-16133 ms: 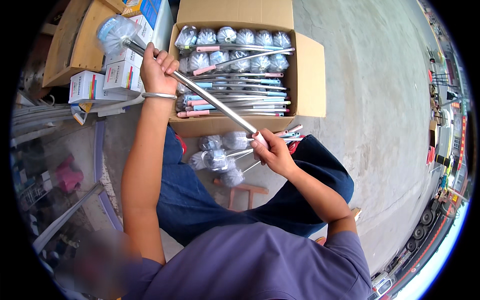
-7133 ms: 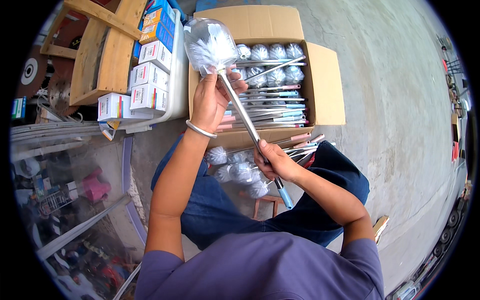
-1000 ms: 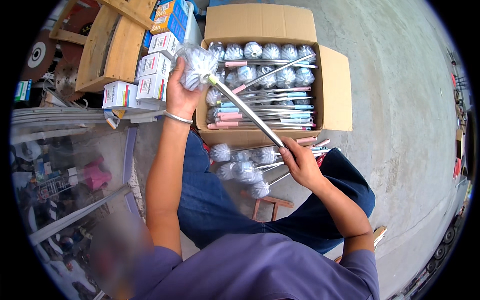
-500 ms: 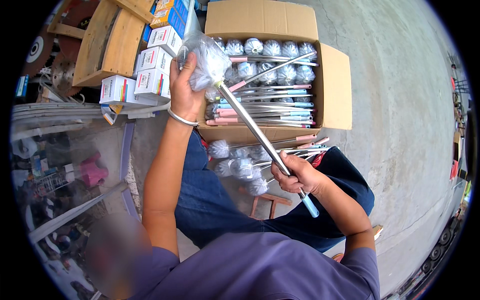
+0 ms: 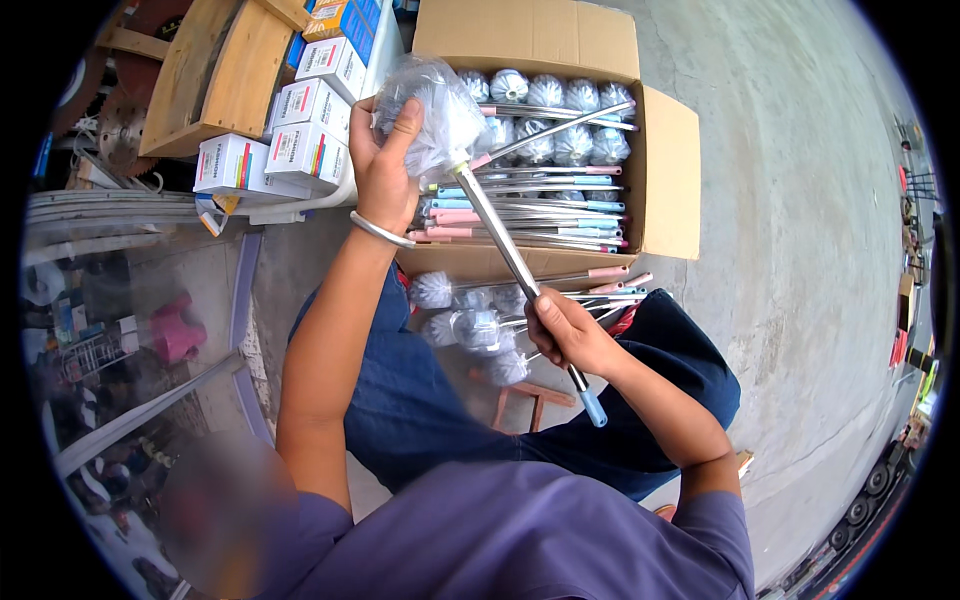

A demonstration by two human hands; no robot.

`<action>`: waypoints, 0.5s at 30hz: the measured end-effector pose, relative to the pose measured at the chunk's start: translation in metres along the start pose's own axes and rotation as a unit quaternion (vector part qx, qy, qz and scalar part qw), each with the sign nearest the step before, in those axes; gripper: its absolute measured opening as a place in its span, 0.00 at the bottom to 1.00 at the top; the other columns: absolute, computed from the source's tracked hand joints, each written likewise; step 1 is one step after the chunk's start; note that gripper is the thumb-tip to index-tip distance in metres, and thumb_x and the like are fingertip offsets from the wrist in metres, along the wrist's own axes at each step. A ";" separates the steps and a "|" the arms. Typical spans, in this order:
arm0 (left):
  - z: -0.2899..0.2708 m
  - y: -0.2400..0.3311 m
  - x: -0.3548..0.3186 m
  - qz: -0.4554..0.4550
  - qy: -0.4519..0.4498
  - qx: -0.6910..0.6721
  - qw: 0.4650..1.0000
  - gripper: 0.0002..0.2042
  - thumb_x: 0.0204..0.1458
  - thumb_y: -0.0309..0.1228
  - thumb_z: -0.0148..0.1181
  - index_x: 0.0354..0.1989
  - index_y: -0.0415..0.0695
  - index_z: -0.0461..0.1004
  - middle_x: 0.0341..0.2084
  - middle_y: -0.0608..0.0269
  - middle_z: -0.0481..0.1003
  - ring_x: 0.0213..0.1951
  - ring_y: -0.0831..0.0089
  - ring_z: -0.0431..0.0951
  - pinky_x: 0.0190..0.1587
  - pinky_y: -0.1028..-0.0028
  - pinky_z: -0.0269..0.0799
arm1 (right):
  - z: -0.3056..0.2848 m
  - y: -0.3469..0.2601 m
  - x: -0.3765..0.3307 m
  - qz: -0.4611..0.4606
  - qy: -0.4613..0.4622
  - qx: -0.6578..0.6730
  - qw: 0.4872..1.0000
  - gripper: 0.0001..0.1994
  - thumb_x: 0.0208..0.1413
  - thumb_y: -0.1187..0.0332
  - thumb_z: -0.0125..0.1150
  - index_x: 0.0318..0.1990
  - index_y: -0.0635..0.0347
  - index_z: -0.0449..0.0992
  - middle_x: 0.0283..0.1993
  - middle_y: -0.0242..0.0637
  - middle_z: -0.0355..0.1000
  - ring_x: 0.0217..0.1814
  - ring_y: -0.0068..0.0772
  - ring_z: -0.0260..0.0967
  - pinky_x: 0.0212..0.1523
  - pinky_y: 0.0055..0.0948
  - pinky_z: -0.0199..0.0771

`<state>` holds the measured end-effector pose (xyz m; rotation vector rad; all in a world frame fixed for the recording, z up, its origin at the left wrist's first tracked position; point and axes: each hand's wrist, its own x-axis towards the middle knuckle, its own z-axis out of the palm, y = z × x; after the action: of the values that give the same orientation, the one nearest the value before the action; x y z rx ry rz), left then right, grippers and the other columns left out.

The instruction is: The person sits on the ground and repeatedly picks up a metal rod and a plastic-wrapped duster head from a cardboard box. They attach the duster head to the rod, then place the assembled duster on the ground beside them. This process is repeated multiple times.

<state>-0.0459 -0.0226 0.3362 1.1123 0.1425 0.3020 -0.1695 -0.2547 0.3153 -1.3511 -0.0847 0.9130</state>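
Note:
A long-handled brush slants across the middle of the view, with a steel rod, a blue end and a round white head. Crinkled clear plastic wraps that head. My left hand is closed on the wrapped head from its left side, thumb in front and the other fingers mostly hidden behind. Lower down, my right hand grips the rod, and the blue tip sticks out below it. Several similar wrapped brushes lie between my knees, their handles pointing right.
An open cardboard box ahead holds more wrapped brushes with pink and blue handle ends. White cartons and a wooden crate stand at the left. A small reddish-brown frame sits between my legs. Concrete floor stretches along the right.
The brush head has moved slightly right with my left hand. My right hand has shifted a little left and up, with the blue tip moving the same way.

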 end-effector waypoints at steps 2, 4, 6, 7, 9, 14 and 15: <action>0.002 -0.007 -0.003 0.059 0.014 0.088 0.994 0.14 0.53 0.31 0.59 0.43 0.42 0.63 0.39 0.63 0.70 0.42 0.74 0.70 0.44 0.71 0.69 | -0.007 0.012 0.007 -0.122 0.217 -0.420 0.873 0.20 0.64 0.51 0.38 0.27 0.59 0.59 0.16 0.30 0.59 0.14 0.24 0.55 0.16 0.30 0.54; 0.006 -0.008 -0.006 0.044 0.003 0.046 0.998 0.14 0.53 0.31 0.59 0.43 0.40 0.64 0.38 0.62 0.70 0.41 0.74 0.71 0.44 0.72 0.69 | -0.002 0.020 0.013 -0.108 0.112 -0.135 0.978 0.24 0.63 0.46 0.37 0.24 0.58 0.58 0.13 0.29 0.54 0.12 0.22 0.51 0.13 0.26 0.50; 0.012 0.003 -0.008 -0.024 -0.019 -0.072 0.997 0.14 0.52 0.31 0.60 0.43 0.40 0.64 0.38 0.61 0.70 0.41 0.74 0.71 0.44 0.72 0.69 | 0.009 -0.022 -0.004 0.181 -0.148 0.320 0.918 0.30 0.56 0.34 0.28 0.19 0.51 0.53 0.11 0.22 0.45 0.08 0.14 0.40 0.08 0.17 0.41; 0.018 0.005 -0.011 -0.037 -0.028 -0.101 0.994 0.15 0.52 0.31 0.60 0.43 0.39 0.64 0.39 0.61 0.70 0.41 0.74 0.71 0.44 0.73 0.68 | 0.008 -0.008 -0.006 0.186 -0.223 0.404 0.867 0.29 0.57 0.35 0.30 0.20 0.52 0.54 0.12 0.22 0.44 0.08 0.15 0.38 0.08 0.16 0.41; 0.015 0.001 -0.010 -0.032 -0.009 -0.076 0.997 0.15 0.52 0.31 0.60 0.43 0.39 0.64 0.39 0.61 0.70 0.41 0.75 0.71 0.44 0.73 0.68 | 0.008 -0.003 -0.005 0.214 -0.252 0.450 0.829 0.29 0.57 0.35 0.31 0.22 0.52 0.58 0.12 0.22 0.44 0.07 0.16 0.35 0.08 0.16 0.39; -0.024 0.004 0.027 0.106 0.115 0.024 0.987 0.17 0.50 0.26 0.62 0.44 0.37 0.62 0.39 0.57 0.70 0.41 0.72 0.71 0.44 0.72 0.70 | -0.021 -0.004 0.010 -0.098 0.196 -0.483 0.848 0.16 0.55 0.60 0.57 0.39 0.63 0.64 0.22 0.43 0.67 0.20 0.44 0.64 0.24 0.39 0.64; -0.031 0.013 0.034 0.119 0.145 0.016 0.982 0.17 0.50 0.26 0.61 0.44 0.37 0.61 0.40 0.57 0.70 0.42 0.71 0.72 0.44 0.71 0.71 | -0.031 -0.003 0.008 -0.108 0.233 -0.523 0.813 0.14 0.54 0.60 0.58 0.38 0.62 0.65 0.24 0.42 0.68 0.22 0.45 0.66 0.25 0.40 0.64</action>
<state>-0.0243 0.0202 0.3358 1.1134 0.2740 0.6781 -0.1455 -0.2743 0.3056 -2.5002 -0.3977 0.2593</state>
